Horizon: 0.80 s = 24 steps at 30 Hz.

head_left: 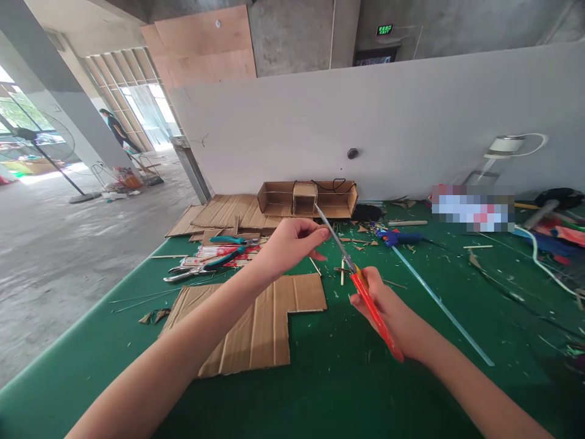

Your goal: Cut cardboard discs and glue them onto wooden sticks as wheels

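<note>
My right hand (388,314) is wrapped around the orange-red handles of a pair of scissors (364,292). Their metal blades point up and to the left, looking closed or nearly so. My left hand (297,242) is closed in a pinch beside the blades, thumb against the fingers; whatever it holds is too small to make out. Below both hands lies a cut piece of corrugated cardboard (260,326) with a notch on its right side. Behind them stands a long open cardboard box structure (305,200) with a small square compartment in its middle and a black cord on top.
Teal-handled pliers (223,259) lie on the left by packets of sticks. On the right, a blue glue gun (397,238) holds a long clear glue stick (443,305). Scraps dot the green table (347,390). A white board (388,116) rises behind; a person (117,131) stands far left.
</note>
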{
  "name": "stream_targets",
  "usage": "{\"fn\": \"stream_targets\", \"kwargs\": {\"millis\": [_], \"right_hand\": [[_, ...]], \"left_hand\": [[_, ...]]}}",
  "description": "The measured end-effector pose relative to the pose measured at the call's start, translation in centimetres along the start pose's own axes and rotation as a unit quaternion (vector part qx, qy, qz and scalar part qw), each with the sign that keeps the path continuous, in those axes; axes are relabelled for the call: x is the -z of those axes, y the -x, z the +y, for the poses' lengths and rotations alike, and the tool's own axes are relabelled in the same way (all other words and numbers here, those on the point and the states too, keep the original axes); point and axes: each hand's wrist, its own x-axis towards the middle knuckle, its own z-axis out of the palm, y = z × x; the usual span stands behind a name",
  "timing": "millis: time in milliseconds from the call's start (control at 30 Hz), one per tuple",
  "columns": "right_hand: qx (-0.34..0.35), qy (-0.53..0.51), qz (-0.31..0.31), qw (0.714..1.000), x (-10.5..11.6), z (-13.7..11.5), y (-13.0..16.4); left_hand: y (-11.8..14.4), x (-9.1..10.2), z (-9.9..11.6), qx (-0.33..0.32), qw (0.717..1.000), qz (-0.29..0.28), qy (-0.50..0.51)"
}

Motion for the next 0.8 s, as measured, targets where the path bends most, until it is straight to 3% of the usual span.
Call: {"fn": "stream_targets", "kwargs": {"millis": [200, 433, 800], "right_hand": [[0.043, -0.027, 0.009, 0.999, 0.1, 0.2, 0.0], [0.075, -0.031, -0.007, 0.997, 0.7, 0.5, 0.5], [0.068, -0.047, -0.025, 0.996, 0.3, 0.1, 0.3]], "left_hand": [[0.0, -1.3, -0.7, -0.034, 0.996, 0.036, 0.079], [0.3, -1.9, -0.8, -0.019, 0.989, 0.034, 0.145], [0.0, -0.4, -0.1, -0.021, 0.998, -0.019, 0.059]]}}
